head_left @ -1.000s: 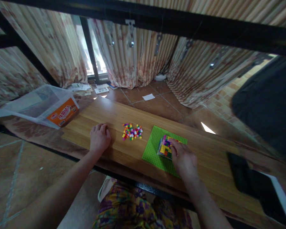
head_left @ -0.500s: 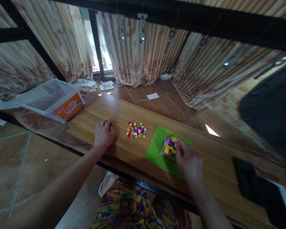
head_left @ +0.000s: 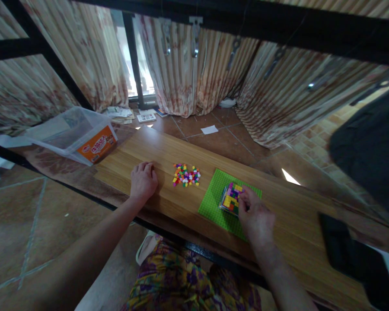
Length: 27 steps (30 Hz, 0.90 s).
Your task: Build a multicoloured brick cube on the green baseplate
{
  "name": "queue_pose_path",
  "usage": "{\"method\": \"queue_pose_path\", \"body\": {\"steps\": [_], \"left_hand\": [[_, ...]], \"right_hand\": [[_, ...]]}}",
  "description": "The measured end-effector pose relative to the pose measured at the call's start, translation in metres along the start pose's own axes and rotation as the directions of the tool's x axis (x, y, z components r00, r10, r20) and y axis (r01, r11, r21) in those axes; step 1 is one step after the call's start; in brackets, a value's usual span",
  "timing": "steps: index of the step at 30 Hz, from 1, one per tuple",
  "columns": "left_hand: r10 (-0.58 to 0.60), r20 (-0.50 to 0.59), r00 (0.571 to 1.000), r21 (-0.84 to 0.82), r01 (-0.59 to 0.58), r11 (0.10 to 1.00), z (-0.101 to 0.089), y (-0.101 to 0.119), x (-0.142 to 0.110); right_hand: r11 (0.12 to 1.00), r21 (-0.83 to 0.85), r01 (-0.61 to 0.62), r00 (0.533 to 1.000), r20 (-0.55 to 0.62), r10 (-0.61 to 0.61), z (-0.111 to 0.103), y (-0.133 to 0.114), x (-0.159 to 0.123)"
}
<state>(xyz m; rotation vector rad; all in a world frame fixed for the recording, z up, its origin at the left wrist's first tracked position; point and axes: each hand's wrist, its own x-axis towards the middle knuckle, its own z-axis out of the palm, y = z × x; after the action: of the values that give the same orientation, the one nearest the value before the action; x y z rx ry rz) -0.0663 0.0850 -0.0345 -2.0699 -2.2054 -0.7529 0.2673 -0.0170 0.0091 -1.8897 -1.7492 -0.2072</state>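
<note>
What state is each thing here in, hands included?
Green square studded baseplate: flat, partly covered.
Multicoloured plastic brick stack: assembled, standing on baseplate.
Small multicoloured plastic bricks: loose, clustered.
Clear plastic box with orange label: open-topped.
Striped cloth curtains: hanging, partly parted.
Left hand: resting curled on brown wooden board.
Right hand: curled at the stack; any held piece unclear.

Both arms stretched forward, bare and well apart. The left forearm (head_left: 99, 242) slanted inward to the left hand (head_left: 143, 180), which lay back uppermost, fingers loosely curled. The right forearm (head_left: 280, 270) angled leftward; the right hand (head_left: 256, 216) bent its fingers inward, thumb and index finger close together.
</note>
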Motion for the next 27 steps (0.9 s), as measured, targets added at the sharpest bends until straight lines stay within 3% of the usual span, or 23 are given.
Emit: {"method": "queue_pose_path", "body": {"steps": [6,9,12,15,20,23,27], "left_hand": [[0.019,-0.014,1.000,-0.001,-0.020,1.000,0.001,-0.001,0.001],[0.021,-0.017,1.000,-0.007,-0.022,1.000,0.001,-0.001,0.001],[0.020,-0.015,1.000,-0.008,-0.020,1.000,0.001,-0.001,0.000],[0.009,-0.009,1.000,-0.001,-0.009,1.000,0.000,0.000,-0.001],[-0.002,0.000,1.000,-0.016,0.002,1.000,0.000,0.001,-0.001],[0.003,0.002,1.000,-0.012,-0.003,1.000,0.000,0.001,-0.001],[0.010,-0.003,1.000,-0.007,-0.010,1.000,0.001,0.000,-0.001]], "right_hand": [[0.997,0.077,-0.031,1.000,0.004,0.031,-0.004,0.003,0.002],[0.983,0.156,-0.100,0.991,-0.069,0.112,-0.018,0.001,-0.001],[0.943,0.281,-0.177,0.967,-0.127,0.219,-0.034,-0.013,-0.007],[0.926,0.355,-0.126,0.983,-0.081,0.165,-0.037,-0.041,-0.015],[0.924,0.379,0.051,0.993,0.081,-0.088,0.001,-0.087,-0.020],[0.950,0.311,0.028,0.980,0.180,-0.088,0.031,-0.103,-0.009],[0.986,0.159,-0.047,0.963,0.271,0.002,0.061,-0.111,0.011]]}}
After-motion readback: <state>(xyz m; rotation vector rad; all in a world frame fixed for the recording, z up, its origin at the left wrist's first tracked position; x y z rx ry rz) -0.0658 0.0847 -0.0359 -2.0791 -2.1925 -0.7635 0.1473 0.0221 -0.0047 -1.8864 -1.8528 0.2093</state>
